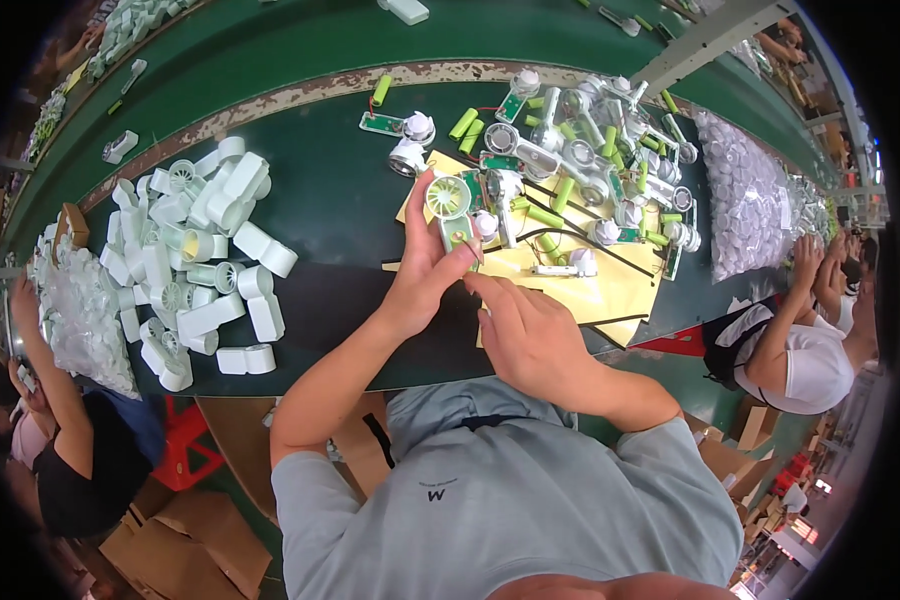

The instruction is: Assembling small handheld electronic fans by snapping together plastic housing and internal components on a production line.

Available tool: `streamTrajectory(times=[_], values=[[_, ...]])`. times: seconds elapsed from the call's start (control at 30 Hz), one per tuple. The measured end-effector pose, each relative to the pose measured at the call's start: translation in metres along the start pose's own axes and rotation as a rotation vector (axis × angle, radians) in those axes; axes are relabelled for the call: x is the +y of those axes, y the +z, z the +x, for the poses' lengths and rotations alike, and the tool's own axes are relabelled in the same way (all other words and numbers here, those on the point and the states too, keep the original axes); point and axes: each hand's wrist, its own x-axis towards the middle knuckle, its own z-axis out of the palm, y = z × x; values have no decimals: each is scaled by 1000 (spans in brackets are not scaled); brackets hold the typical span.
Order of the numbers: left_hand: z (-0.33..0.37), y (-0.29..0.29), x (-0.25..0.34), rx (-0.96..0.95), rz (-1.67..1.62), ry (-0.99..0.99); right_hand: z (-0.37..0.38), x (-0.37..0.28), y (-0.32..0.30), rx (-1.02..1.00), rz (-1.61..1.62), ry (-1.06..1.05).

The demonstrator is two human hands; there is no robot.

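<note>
My left hand grips a pale green plastic fan housing with a round spoked grille at its top and a lower part that looks opened. My right hand is closed just below it, with fingertips meeting the lower end of the housing; whether they pinch a small part I cannot make out. Just beyond lie white motor units wired to green circuit boards and green cylindrical batteries. Several of these assemblies sit on a yellow sheet with black strips along it.
A heap of pale plastic housings covers the bench's left side, beside a clear bag of parts. At the right lies a bag of white round parts. Behind runs a green conveyor belt. Co-workers sit at both sides; cardboard boxes stand below.
</note>
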Motion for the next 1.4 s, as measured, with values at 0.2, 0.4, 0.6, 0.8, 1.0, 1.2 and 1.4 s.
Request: streamTrajectory(times=[0.2,0.4,0.6,0.8,1.0,1.2,1.4], values=[[-6,4,3,6,27,-67,1,0,-1,-39,92,100],[-3,8,-7,-1,202,6,2,4,1,-126,-12,-41],[2,-8,6,18,188,-56,-11,4,6,-125,451,150],[10,-16,22,-11,205,-98,-65,39,-5,5,185,162],[12,-26,12,-78,276,-239,-68,37,6,-117,68,-27],[14,-25,4,-46,274,-242,-69,28,19,-197,30,4],[15,-25,5,-57,261,-225,-68,37,14,-253,128,39]])
